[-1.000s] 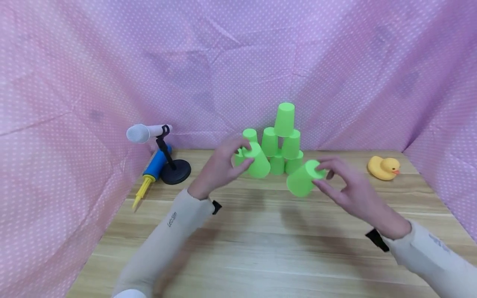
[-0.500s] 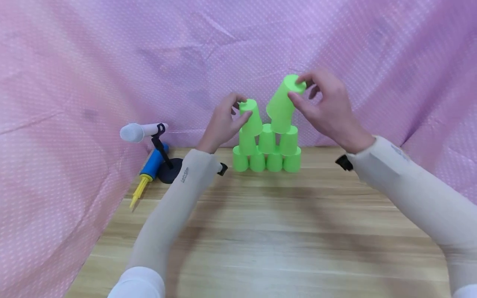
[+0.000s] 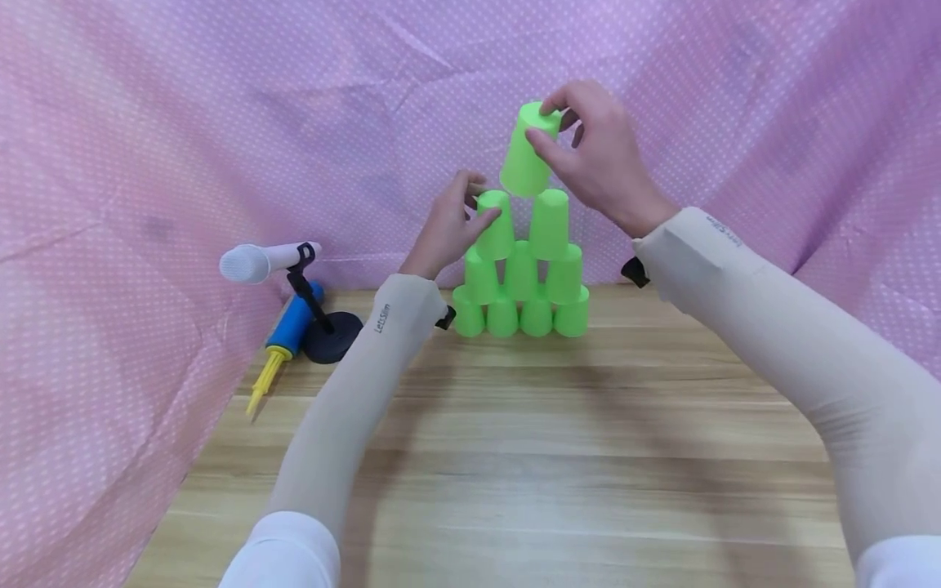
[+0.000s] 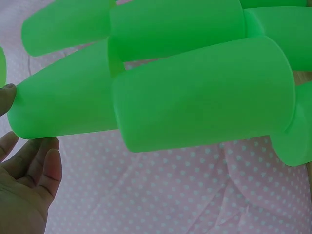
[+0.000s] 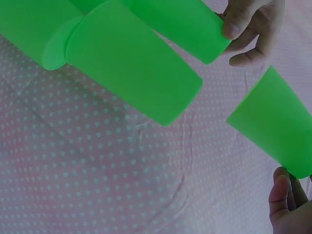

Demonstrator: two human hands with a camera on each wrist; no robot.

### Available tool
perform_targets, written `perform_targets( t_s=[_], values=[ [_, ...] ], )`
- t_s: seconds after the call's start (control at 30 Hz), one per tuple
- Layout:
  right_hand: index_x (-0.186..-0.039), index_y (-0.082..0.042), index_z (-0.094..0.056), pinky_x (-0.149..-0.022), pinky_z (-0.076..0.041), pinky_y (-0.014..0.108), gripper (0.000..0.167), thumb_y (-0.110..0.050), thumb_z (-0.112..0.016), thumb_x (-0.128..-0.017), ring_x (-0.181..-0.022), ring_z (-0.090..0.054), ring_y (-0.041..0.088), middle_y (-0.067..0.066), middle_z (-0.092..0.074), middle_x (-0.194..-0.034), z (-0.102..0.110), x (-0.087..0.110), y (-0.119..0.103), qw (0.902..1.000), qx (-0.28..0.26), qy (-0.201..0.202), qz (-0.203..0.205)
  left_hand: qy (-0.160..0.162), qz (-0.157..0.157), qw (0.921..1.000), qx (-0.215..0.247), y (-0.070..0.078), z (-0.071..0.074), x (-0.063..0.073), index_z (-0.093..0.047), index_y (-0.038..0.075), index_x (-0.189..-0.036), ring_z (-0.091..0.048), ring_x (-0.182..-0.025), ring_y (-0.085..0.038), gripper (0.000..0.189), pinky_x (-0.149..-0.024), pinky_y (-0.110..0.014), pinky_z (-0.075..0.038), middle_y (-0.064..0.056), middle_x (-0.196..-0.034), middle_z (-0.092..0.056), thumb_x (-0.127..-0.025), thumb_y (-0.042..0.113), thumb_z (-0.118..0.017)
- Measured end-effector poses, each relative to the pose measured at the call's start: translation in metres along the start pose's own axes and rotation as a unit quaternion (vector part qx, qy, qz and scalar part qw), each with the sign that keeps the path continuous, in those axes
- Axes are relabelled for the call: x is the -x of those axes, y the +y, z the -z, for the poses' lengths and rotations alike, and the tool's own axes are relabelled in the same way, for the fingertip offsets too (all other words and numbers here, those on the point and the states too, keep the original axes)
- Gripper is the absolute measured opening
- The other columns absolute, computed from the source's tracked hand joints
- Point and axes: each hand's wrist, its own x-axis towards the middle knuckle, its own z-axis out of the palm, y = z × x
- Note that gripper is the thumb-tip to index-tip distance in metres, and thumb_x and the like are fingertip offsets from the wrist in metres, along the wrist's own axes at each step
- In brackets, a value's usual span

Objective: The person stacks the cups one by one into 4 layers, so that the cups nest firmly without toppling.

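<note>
Bright green cups stand upside down in a pyramid, with several in the bottom row (image 3: 537, 317) and fewer in each row above. My left hand (image 3: 448, 224) pinches the third-row left cup (image 3: 497, 229) near its base; that cup sits on the row below. In the left wrist view the thumb and fingers of this hand (image 4: 29, 180) lie at the narrow end of the cup (image 4: 68, 92). My right hand (image 3: 606, 155) holds another cup (image 3: 525, 163) by its narrow end, slightly tilted, above the third row. Beside the left cup stands the third-row right cup (image 3: 550, 224).
On the left of the wooden table (image 3: 500, 457), a white microphone (image 3: 265, 261) rests on a black stand (image 3: 331, 336). Behind it lies a blue and yellow hand pump (image 3: 290, 327). A pink dotted cloth (image 3: 367, 122) hangs behind the table.
Both hands have risen with their cups. The left cup now sits on the third row; the right hand has carried its cup up and left over the pyramid. The yellow duck is out of view.
</note>
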Motion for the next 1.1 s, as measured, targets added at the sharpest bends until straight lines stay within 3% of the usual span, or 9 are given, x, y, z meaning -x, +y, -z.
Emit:
perform_targets(
  t_s=[0.2,0.47,0.67,1.1],
  values=[
    [-0.111,-0.004,-0.061,-0.079,-0.044,0.026,0.034,-0.032,-0.063,-0.091,-0.095,-0.056,0.015,0.004,-0.060,-0.113,-0.006,-0.008,0.003,0.9990,0.019,-0.032,-0.026,0.003,-0.014,0.9998,-0.017,-0.001,0.001,-0.002,-0.038,0.005,-0.133,-0.054,-0.100,-0.016,0.052,-0.084,-0.030,-0.046,-0.005,-0.123,-0.057,-0.092,0.025,-0.062],
    [-0.116,-0.006,-0.059,-0.084,-0.046,0.029,0.038,-0.034,-0.062,-0.091,-0.102,-0.056,0.018,0.003,-0.059,-0.119,-0.015,-0.013,0.009,0.9929,-0.001,-0.085,-0.084,-0.003,0.018,0.9998,-0.007,-0.002,0.004,-0.002,-0.036,0.010,-0.137,-0.051,-0.105,-0.013,0.052,-0.085,-0.025,-0.044,-0.003,-0.127,-0.054,-0.094,0.030,-0.059],
    [-0.118,-0.007,-0.058,-0.084,-0.047,0.029,0.039,-0.035,-0.060,-0.092,-0.102,-0.056,0.018,0.003,-0.058,-0.121,-0.018,-0.015,0.011,0.9884,0.000,-0.106,-0.108,0.009,0.006,0.9999,-0.008,-0.005,0.005,0.000,-0.037,0.012,-0.136,-0.051,-0.106,-0.014,0.044,-0.085,-0.025,-0.043,-0.006,-0.127,-0.054,-0.097,0.027,-0.052],
    [-0.122,-0.007,-0.056,-0.086,-0.046,0.030,0.042,-0.038,-0.059,-0.092,-0.104,-0.055,0.018,0.005,-0.057,-0.123,-0.023,-0.019,0.013,0.9836,0.010,-0.128,-0.126,0.037,0.013,0.9991,0.016,-0.009,0.006,0.011,-0.041,0.006,-0.132,-0.053,-0.099,-0.016,0.040,-0.085,-0.029,-0.046,-0.005,-0.114,-0.054,-0.096,0.018,-0.054]
  ],
)
